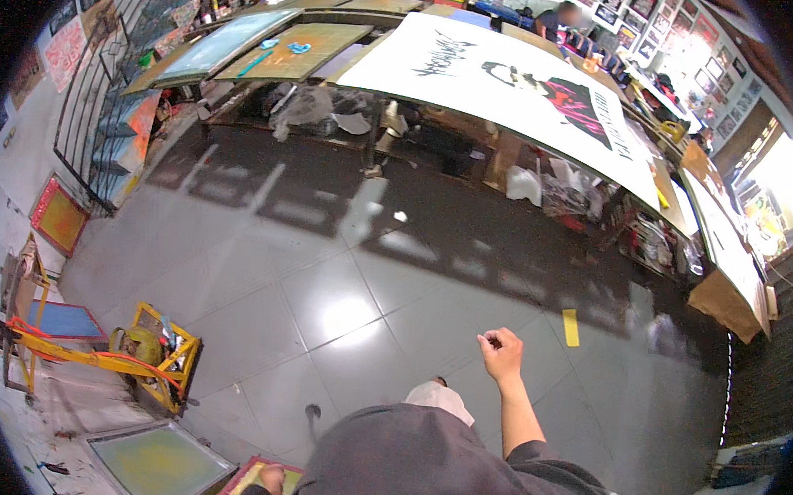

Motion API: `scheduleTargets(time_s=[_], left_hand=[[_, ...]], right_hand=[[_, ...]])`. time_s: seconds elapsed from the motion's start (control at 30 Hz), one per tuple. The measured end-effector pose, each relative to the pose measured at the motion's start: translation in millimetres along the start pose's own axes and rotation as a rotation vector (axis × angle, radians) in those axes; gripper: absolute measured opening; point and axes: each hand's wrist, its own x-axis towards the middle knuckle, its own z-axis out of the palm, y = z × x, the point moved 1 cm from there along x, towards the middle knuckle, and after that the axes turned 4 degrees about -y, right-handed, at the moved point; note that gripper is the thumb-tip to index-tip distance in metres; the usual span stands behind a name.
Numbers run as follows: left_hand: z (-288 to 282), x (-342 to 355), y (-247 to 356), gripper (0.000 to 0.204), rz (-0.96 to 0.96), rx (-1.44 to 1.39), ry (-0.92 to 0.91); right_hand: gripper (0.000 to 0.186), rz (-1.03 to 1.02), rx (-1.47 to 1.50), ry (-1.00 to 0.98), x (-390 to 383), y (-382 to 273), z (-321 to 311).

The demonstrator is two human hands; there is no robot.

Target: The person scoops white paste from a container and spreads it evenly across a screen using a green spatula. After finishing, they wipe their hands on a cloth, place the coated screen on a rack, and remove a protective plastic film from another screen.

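Below the print (501, 100), right hand (502, 354): your fingers curl loosely closed; no held thing shows.
Nearer you than the print, left hand (273, 479): at the red frame (244, 485), perhaps steadying it; finger closure cannot be told.
Print: face up, presumably laid flat for smoothness.

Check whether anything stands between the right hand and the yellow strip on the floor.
Nothing visible does: only tiled floor shows between the right hand and the yellow strip. This one view leaves the hand's height above the floor unclear.
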Motion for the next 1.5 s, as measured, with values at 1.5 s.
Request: scheduleTargets(time_s=[1.5], left_hand=[[-897.4, 461.5, -172.5, 0.024, -0.362, -0.581, 0.852]], right_hand=[[0.020, 0.050, -0.410, -0.009, 709.4, -443.1, 584.1]])
